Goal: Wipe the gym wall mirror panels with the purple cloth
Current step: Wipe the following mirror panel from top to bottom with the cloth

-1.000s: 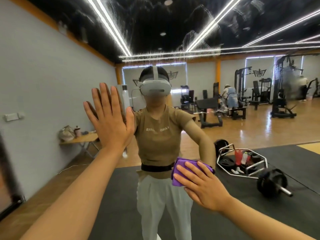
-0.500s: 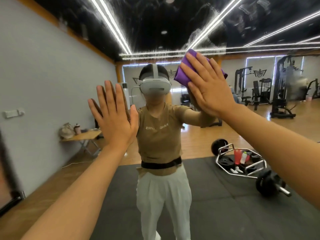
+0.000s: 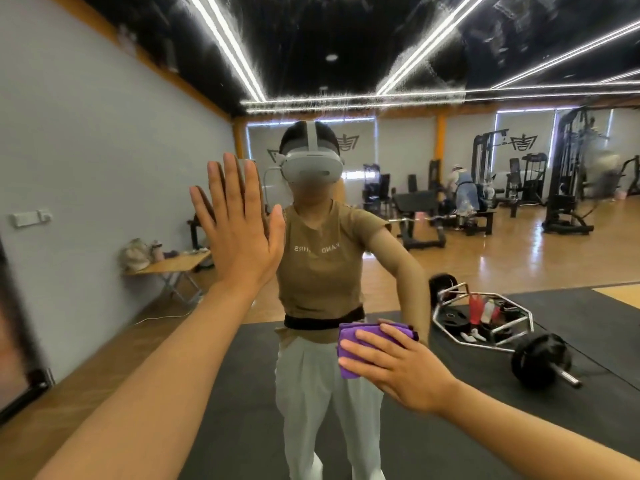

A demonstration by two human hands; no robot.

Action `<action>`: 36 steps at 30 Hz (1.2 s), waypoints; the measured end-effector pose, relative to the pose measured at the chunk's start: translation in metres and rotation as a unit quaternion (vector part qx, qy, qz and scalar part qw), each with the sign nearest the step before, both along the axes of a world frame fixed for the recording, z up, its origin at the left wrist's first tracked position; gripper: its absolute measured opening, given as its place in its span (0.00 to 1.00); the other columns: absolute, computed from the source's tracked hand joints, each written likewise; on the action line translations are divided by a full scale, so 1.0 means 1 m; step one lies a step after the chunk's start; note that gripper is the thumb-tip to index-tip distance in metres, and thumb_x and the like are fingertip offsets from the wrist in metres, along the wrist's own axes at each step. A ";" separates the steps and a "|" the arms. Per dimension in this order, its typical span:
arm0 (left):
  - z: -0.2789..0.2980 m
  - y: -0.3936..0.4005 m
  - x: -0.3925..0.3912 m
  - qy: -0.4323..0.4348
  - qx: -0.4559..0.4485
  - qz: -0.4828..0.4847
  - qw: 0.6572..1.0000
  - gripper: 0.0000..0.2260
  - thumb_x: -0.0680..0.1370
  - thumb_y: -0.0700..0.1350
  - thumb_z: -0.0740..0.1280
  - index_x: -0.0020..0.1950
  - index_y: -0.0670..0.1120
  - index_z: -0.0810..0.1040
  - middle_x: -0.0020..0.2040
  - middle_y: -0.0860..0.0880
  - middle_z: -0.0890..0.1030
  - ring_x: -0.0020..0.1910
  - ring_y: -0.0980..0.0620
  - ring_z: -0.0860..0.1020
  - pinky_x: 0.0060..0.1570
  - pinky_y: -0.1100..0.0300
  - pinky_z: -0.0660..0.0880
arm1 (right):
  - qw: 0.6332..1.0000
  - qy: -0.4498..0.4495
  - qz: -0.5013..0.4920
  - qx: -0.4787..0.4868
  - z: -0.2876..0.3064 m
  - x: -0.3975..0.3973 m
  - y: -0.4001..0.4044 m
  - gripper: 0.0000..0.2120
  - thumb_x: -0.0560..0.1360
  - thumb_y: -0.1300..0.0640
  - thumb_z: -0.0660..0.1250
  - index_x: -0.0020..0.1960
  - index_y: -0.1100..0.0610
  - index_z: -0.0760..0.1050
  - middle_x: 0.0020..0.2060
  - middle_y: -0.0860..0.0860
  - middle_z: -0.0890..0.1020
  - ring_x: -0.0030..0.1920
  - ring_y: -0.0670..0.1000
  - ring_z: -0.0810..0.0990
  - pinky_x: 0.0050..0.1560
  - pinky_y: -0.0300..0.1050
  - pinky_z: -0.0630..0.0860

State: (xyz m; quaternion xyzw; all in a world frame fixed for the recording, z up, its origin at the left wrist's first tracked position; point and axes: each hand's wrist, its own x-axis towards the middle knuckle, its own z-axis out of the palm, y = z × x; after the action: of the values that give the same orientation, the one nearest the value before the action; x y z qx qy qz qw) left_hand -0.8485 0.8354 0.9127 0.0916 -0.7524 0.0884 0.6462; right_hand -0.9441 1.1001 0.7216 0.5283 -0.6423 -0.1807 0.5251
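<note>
The wall mirror (image 3: 450,265) fills the whole view and reflects the gym and me. My left hand (image 3: 239,230) lies flat on the glass at chest height, fingers straight and pointing up. My right hand (image 3: 398,365) presses the folded purple cloth (image 3: 349,344) flat against the mirror at waist height, fingers spread over it. Only the cloth's left and upper edges show past the fingers.
The reflection shows a grey wall and a small folding table (image 3: 173,265) with bags at the left. A hex barbell with plates (image 3: 491,320) lies on the black mats at the right. Weight machines (image 3: 564,188) and another person stand at the back.
My right hand swept the cloth up to head height half a second ago and has come back down to waist level. The left hand stayed pressed in place.
</note>
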 end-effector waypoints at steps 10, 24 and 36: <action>0.003 -0.032 0.028 -0.080 -0.073 -0.022 0.994 0.29 0.84 0.56 0.50 0.83 0.47 0.51 0.83 0.44 0.50 0.82 0.46 0.47 0.78 0.49 0.40 | 0.993 -0.037 0.054 -0.099 0.217 -0.003 -0.027 0.26 0.84 0.50 0.55 0.81 0.50 0.56 0.80 0.53 0.58 0.81 0.55 0.54 0.80 0.57 0.49; -0.001 -0.045 0.027 -0.069 -0.108 -0.038 0.991 0.27 0.85 0.54 0.51 0.83 0.45 0.55 0.82 0.42 0.54 0.82 0.44 0.50 0.79 0.49 0.42 | 0.955 -0.094 0.087 -0.266 0.128 0.028 -0.088 0.26 0.83 0.53 0.58 0.81 0.52 0.61 0.80 0.55 0.59 0.81 0.58 0.55 0.80 0.60 0.50; -0.002 -0.049 0.028 -0.085 -0.113 -0.043 0.989 0.28 0.86 0.56 0.47 0.82 0.44 0.55 0.82 0.42 0.54 0.81 0.43 0.51 0.79 0.47 0.44 | 0.995 -0.058 0.069 -0.038 0.098 0.025 -0.072 0.31 0.81 0.50 0.58 0.82 0.49 0.54 0.81 0.50 0.55 0.81 0.53 0.53 0.81 0.54 0.44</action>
State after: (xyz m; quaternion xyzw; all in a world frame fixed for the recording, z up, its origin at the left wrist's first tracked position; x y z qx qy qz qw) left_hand -0.8200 0.7866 0.9109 -0.0224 -0.7932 0.1519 0.5892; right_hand -0.9191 1.0284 0.8196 0.5606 -0.6400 -0.0882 0.5180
